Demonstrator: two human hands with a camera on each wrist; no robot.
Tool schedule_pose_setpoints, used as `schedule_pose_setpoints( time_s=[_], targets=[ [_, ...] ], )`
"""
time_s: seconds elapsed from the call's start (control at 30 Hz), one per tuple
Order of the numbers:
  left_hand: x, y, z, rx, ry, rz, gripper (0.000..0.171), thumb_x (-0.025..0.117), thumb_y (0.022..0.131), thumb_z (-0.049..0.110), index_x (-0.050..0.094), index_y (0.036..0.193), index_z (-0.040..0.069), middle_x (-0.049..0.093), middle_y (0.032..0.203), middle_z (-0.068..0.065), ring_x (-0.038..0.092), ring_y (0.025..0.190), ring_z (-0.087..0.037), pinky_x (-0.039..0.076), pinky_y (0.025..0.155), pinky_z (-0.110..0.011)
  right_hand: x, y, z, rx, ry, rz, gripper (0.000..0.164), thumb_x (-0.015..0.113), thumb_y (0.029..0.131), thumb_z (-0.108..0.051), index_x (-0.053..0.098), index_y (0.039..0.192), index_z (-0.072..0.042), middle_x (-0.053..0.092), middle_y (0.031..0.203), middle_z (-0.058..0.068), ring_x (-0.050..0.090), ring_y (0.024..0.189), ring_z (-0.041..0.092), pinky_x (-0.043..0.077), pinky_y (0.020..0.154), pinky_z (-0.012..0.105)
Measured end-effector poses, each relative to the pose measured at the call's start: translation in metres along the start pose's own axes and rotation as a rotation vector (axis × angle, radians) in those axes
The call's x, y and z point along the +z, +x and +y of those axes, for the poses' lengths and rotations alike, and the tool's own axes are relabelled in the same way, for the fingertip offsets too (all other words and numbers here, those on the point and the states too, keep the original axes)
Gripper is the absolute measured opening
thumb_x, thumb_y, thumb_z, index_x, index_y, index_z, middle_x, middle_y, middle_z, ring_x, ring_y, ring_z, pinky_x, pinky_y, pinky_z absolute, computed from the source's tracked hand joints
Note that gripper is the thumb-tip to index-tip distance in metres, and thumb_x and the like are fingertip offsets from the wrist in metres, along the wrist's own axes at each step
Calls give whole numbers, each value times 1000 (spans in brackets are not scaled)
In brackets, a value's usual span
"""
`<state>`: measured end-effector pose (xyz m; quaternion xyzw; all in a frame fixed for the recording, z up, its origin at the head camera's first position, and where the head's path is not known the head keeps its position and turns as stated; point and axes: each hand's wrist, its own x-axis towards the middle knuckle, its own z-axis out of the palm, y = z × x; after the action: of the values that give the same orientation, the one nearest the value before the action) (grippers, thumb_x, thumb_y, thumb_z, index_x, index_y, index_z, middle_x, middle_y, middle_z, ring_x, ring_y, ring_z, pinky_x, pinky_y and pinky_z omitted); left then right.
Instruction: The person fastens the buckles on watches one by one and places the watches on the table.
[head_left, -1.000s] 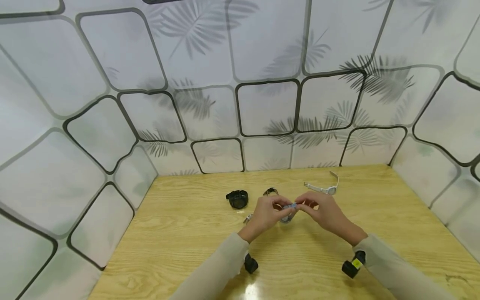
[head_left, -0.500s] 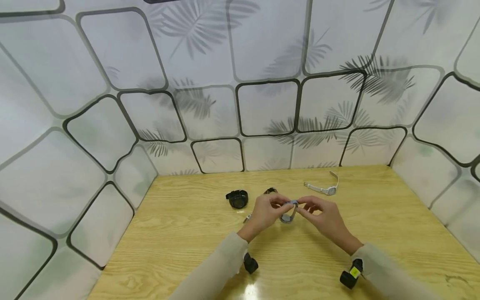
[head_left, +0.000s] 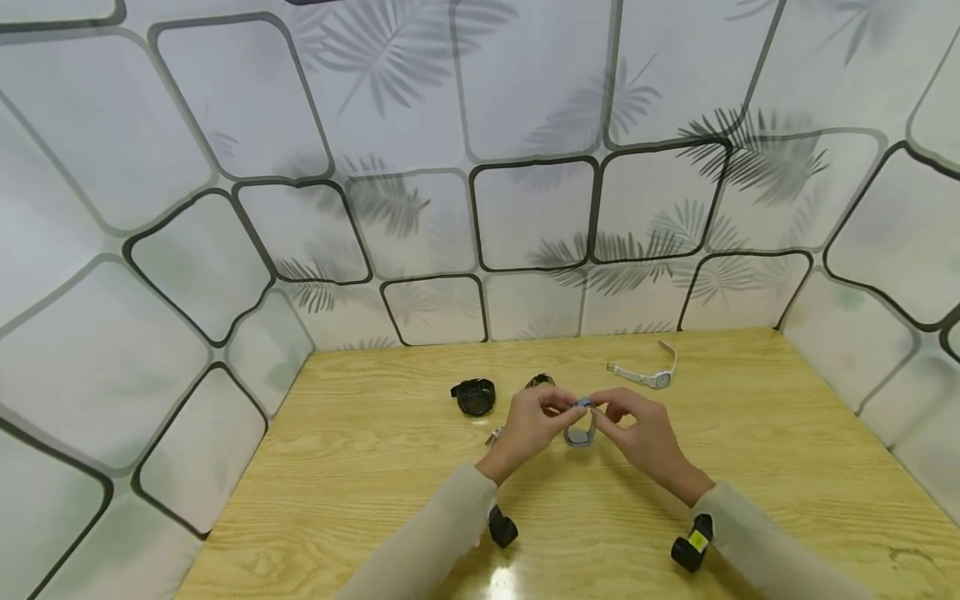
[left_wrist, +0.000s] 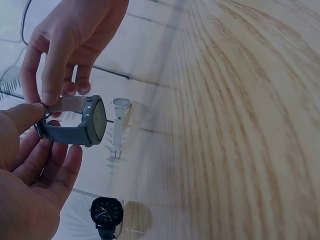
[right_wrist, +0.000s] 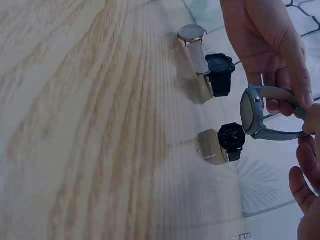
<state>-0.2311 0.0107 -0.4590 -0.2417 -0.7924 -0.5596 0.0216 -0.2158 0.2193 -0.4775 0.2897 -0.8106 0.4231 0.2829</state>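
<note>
A grey-blue wristwatch (head_left: 579, 437) hangs above the table between both hands, its strap bent into a loop and its case lowest in the head view. My left hand (head_left: 531, 423) pinches the strap ends between thumb and fingers. From the other side, my right hand (head_left: 643, 429) pinches the strap at the same spot. Fingertips cover the buckle area, so whether it is fastened cannot be told. In the left wrist view the watch's round case (left_wrist: 95, 121) shows side-on. The right wrist view shows the strap (right_wrist: 277, 135) running to the fingertips.
On the wooden table (head_left: 360, 475) lie a black watch (head_left: 474, 398) at left, a second black watch (right_wrist: 232, 137) behind my left hand, and a white watch (head_left: 660, 379) at back right. A pale-strapped watch (right_wrist: 192, 33) is mostly hidden by my left hand in the head view. Patterned cloth walls (head_left: 435, 308) enclose the table.
The watch has come into fuller view below the fingers, its loop now turned toward the head camera. My right hand has shifted slightly and its forearm has moved left; the left hand stays nearly still.
</note>
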Motion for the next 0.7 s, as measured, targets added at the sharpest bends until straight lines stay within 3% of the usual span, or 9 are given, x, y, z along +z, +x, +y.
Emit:
schedule_pose_setpoints(
  time_s=[0.17,0.43,0.7],
  targets=[
    [0,-1,-1,-5,-10,2,15,76,97,24,78,103,10,76,95,0,71,84,-9,58,77,-22,0,2,3,-66,-37,-1,31,81,83,7,77,107,-11,71,90,-3,55,68,5,49,54,31],
    [-2,1,0,-8,-27,13,16,76,97,25,78,104,11,76,97,1,71,85,-9,58,79,-23,0,2,0,-9,-13,2,33,78,87,5,77,115,-11,76,101,1,66,74,6,57,63,26],
    [-3,-1,-2,-3,-25,10,14,76,97,22,78,102,10,76,94,-1,71,82,-9,58,76,-23,-3,6,0,-38,-1,-88,31,74,90,6,77,115,-13,74,104,0,61,75,4,54,62,27]
  ],
)
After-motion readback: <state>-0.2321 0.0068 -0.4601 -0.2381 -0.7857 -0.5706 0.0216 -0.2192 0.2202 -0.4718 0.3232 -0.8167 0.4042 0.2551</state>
